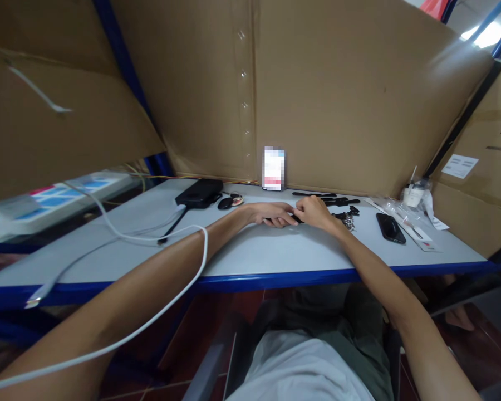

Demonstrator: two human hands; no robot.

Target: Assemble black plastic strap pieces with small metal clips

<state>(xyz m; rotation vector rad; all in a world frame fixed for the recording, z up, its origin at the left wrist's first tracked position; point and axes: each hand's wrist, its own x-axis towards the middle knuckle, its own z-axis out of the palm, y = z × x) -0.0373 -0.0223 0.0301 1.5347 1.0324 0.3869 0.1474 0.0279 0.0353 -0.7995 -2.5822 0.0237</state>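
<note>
My left hand and my right hand meet over the middle of the table. Between them is a small dark piece, mostly covered by the fingers, so its kind cannot be made out. The left fingers are closed around it from the left. My right hand is curled, its fingers pinched at the piece's right end. Just beyond the right hand lie several black strap-like pieces. A small heap of metal parts is beside the right wrist.
A lit phone leans on the cardboard wall. Left are a black box-like device and a black oval object. A white cable crosses over my left arm. Right are a dark phone, plastic packaging and a cup.
</note>
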